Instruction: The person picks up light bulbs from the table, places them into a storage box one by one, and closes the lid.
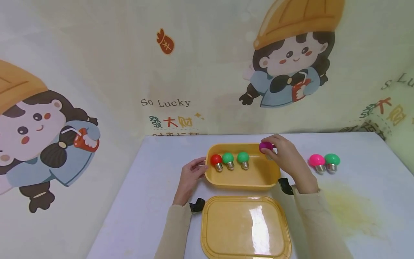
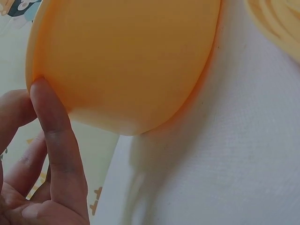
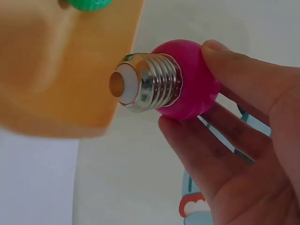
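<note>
Between thumb and fingertips my right hand (image 1: 293, 161) pinches a magenta light bulb (image 3: 190, 79) by its round head, over the right end of a yellow container (image 1: 242, 186). The bulb's silver screw base (image 3: 161, 82) points out of the grip toward the container. At the container's left end, my left hand (image 1: 191, 176) holds the rim between thumb and index finger. Inside lie a red bulb (image 1: 216, 159) and two green bulbs, one (image 1: 228, 158) beside the red and another (image 1: 243, 157) farther right, bases toward me.
A yellow lid (image 1: 231, 226) lies flat in front of the container. On the table's right side, a pink bulb (image 1: 317, 160) and a green bulb (image 1: 332, 159) lie side by side. A cartoon-printed backdrop (image 1: 220, 72) rises behind the white table (image 1: 142, 201).
</note>
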### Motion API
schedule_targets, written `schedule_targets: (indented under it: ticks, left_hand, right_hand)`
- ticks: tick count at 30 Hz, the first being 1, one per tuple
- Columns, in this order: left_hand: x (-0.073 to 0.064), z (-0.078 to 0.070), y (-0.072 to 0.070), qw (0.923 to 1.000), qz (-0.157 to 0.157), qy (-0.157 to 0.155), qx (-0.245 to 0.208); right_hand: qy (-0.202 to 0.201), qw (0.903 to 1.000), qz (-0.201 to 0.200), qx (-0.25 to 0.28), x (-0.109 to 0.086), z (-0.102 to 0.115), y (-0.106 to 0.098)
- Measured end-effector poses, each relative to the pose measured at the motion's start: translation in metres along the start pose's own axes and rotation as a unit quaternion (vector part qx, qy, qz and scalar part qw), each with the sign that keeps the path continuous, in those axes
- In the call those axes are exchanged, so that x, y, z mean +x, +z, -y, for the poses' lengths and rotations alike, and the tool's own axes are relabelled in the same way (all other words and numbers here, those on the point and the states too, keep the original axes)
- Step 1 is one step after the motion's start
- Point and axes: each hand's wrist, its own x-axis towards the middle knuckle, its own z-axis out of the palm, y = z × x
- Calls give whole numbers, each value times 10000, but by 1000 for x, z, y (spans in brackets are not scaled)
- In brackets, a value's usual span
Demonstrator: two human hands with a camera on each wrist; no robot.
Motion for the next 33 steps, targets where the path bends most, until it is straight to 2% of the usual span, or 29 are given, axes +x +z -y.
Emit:
schedule_targets:
  ticks: [8, 13, 21, 26, 33]
  left_hand:
    - [5, -6, 1, 9998, 37, 171, -8]
    - [6, -6, 3, 9998, 117, 140, -69]
    - [4, -3, 2, 9999, 78, 129, -57]
    - [4, -2, 1, 9999, 90, 130, -56]
    - [2, 0, -1, 9999, 83, 76, -61]
  right_hand:
    - [260, 9978, 577, -194, 20, 5, 6]
    - [271, 9959, 807, -292, 29, 6, 7]
    - [307, 9910, 1268, -298, 37, 7, 16]
    - [262, 9897, 1349, -391, 40, 8, 22]
    - [476, 9835, 1670, -511, 46, 7, 29]
